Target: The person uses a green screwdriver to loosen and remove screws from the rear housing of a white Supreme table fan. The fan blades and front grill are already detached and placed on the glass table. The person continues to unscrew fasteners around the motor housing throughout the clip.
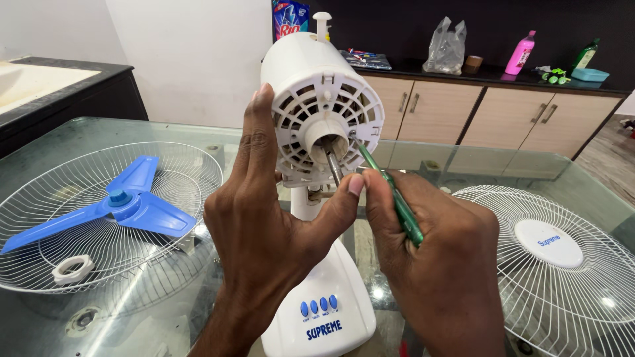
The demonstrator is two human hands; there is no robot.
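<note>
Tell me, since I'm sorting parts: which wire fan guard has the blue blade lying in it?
The left guard, holding the blue blade; the right guard has a white centre disc.

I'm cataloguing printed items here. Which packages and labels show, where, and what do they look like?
Detergent pouch: counter top, behind fan motor; blue with red.
Pink bottle: counter, right; slim.
Round label: centre of right white grille; white, blue print.
Fan base: blue lettering, four blue buttons.
</note>
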